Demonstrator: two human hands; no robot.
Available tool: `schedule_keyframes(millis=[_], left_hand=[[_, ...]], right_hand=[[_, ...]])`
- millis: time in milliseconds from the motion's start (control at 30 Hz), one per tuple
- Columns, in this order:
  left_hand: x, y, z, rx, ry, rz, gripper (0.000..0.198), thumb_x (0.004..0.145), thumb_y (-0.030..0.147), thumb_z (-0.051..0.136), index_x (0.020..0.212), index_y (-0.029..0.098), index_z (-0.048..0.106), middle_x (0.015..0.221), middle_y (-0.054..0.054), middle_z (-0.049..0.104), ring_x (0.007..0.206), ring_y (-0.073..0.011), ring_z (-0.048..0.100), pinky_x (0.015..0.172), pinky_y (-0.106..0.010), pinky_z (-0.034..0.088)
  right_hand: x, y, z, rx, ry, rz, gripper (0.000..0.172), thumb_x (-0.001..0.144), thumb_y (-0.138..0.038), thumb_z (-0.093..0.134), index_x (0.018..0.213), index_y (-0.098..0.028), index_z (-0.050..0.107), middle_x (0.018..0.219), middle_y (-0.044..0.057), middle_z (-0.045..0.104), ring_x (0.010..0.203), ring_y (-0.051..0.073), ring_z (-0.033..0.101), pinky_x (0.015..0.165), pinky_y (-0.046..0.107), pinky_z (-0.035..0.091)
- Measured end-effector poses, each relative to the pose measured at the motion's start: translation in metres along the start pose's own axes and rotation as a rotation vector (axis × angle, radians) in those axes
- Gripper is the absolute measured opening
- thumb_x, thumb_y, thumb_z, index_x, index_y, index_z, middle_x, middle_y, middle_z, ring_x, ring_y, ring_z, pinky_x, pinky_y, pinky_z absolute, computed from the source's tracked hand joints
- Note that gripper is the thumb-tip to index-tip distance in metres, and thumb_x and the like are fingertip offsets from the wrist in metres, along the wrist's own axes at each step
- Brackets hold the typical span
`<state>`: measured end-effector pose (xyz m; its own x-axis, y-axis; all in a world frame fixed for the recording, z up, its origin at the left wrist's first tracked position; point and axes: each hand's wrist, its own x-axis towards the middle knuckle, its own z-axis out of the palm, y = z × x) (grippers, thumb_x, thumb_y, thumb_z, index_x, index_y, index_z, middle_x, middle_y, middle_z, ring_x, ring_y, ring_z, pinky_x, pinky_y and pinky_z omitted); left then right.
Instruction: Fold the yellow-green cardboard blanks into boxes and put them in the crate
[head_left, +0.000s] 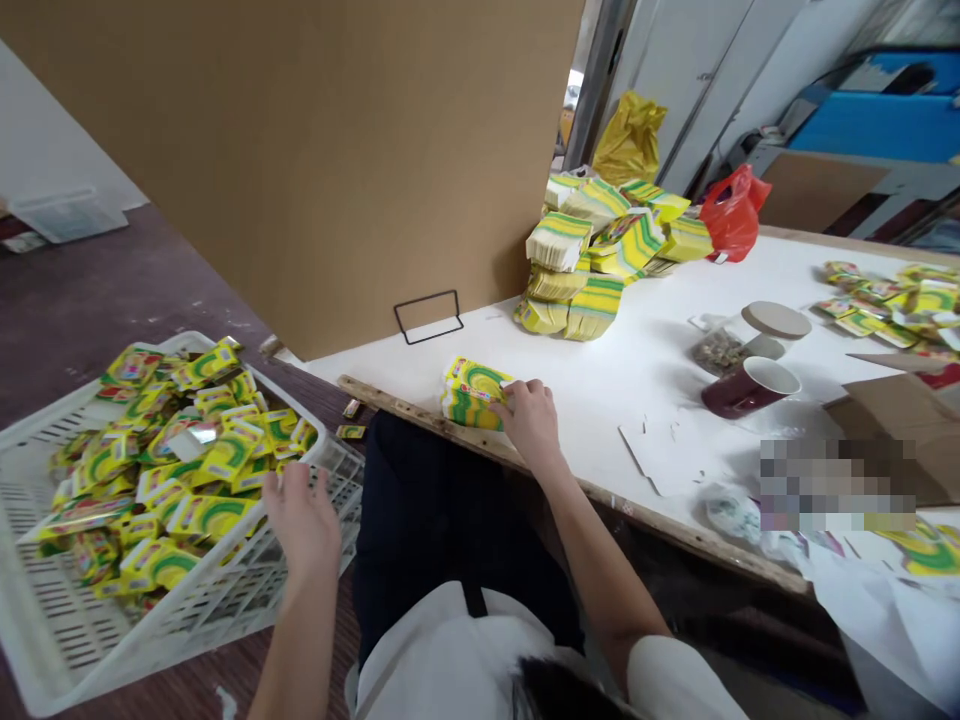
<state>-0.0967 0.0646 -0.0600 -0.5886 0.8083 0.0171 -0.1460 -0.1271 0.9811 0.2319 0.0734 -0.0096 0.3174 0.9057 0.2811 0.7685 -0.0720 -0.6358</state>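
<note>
My right hand [534, 425] is at the table's front edge, its thumb and fingers closed on the right end of a small stack of yellow-green cartons [471, 392]. The cartons look flat and lie packed together; how many the fingers pinch is hidden. My left hand [304, 520] hovers by the near right rim of a white plastic basket [187, 610], fingers apart and nothing visible in them. Inside the basket lies a heap of folded-up small yellow-green boxes [225, 450], some showing red print.
Piles of flat cartons [592, 250] stand on the white table [577, 390] against a large brown board [337, 180]. A black wire stand [429, 318] is nearby. Rightward are a maroon mug [750, 388], a lidded jar [731, 350], a red bag [735, 215] and more yellow boxes [900, 300].
</note>
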Motion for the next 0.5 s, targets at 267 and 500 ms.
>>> schedule_keyframes(millis=[267,500], left_hand=[[-0.064,-0.001,0.053,-0.09,-0.151,-0.054,0.046,0.078,0.042,0.08,0.116,0.023,0.063,0.112,-0.007,0.069,0.097,-0.0169,0.067,0.086,-0.03,0.055],[-0.087,0.0,0.091,-0.183,-0.665,-0.19,0.071,0.071,0.066,0.079,0.12,0.017,0.065,0.106,-0.013,0.072,0.091,-0.0251,0.071,0.08,-0.038,0.059]], right_hand=[[-0.001,0.004,0.009,0.019,-0.047,-0.06,0.019,0.083,-0.022,0.068,0.099,-0.02,0.057,0.098,0.01,0.064,0.089,0.026,0.056,0.082,0.041,0.048],[-0.014,-0.014,-0.013,0.364,-0.119,-0.049,0.02,0.088,-0.023,0.06,0.105,-0.023,0.05,0.089,0.002,0.063,0.071,0.016,0.058,0.068,0.03,0.048]])
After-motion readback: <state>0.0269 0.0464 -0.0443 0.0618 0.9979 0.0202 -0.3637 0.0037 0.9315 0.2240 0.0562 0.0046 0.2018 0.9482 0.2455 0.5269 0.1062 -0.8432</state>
